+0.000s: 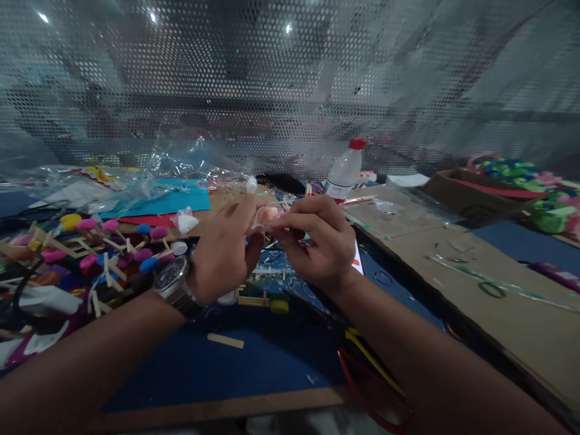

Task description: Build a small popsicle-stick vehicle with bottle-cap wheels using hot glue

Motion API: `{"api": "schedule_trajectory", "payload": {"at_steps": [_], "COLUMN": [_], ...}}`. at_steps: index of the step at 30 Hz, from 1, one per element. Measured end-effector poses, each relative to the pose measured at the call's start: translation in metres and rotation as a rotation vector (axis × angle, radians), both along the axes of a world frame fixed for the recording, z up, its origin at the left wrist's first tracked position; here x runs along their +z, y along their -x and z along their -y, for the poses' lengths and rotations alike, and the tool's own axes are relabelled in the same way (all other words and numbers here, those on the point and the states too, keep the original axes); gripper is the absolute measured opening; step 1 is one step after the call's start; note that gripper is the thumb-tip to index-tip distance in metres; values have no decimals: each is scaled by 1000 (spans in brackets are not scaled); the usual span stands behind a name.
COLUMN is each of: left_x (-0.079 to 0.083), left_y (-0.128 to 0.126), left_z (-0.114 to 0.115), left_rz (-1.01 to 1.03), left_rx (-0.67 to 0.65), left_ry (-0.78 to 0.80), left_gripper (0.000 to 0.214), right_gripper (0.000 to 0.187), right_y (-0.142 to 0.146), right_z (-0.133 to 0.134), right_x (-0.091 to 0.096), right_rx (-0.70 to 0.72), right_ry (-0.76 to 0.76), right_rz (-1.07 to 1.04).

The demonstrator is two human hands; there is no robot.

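Between my two hands, above the middle of the table, is a small clear plastic wrapper (266,215) with something pale orange inside; its exact kind is unclear. My left hand (226,251), with a watch on its wrist, pinches the wrapper's left side. The fingertips of my right hand (319,241) are closed on its right side. Beneath the hands, a small piece built of wooden sticks (251,299) with a yellow-green round part (279,303) lies on the blue tabletop. Nearer to me rests a loose flat wooden stick (225,341).
Stick pieces with coloured round parts (109,254) crowd the left. A red-capped bottle (345,172) stands behind my right hand. Red-and-yellow-handled pliers or cutters (362,368) lie under my right forearm. Cardboard (498,284) and an open box (475,199) are at right; perforated mesh (272,90) rises behind.
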State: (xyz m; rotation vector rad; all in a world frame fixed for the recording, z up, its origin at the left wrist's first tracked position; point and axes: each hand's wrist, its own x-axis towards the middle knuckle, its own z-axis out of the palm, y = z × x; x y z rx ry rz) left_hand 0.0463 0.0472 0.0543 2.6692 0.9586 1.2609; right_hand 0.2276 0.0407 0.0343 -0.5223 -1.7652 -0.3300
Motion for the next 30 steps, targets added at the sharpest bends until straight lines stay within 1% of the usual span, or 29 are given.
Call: {"api": "schedule_trajectory", "payload": {"at_steps": [4, 7, 10, 15, 19, 22, 24, 26, 28, 30], "left_x": [0, 0, -2, -1, 5, 7, 8, 8, 7, 7], "left_y": [2, 2, 2, 3, 5, 6, 6, 5, 4, 2], "left_z": [-3, -4, -3, -2, -2, -2, -2, -1, 0, 2], "left_rz": [-35, -63, -73, -98, -123, -117, -130, -149, -163, -175], "left_rx": [63, 88, 95, 143, 207, 236, 239, 243, 273, 314], "left_ry": [29, -29, -78, -50, 7, 15, -8, -39, -46, -33], "left_gripper": [18, 18, 21, 16, 19, 19, 16, 14, 13, 14], "right_gripper": [20, 18, 22, 12, 16, 17, 13, 7, 8, 9], "right_y": [0, 0, 0, 0, -1, -1, 0, 2, 5, 7], "right_z": [-1, 0, 1, -1, -5, -4, -2, 1, 3, 4], "right_x": [-1, -1, 0, -3, -6, -6, -5, -4, -3, -2], "right_rx": [14, 25, 19, 12, 25, 44, 65, 73, 56, 31], "right_ry": [10, 32, 26, 31, 12, 0, 53, 170, 278, 328], "right_rz": [62, 41, 44, 109, 146, 130, 69, -38, -121, -140]}}
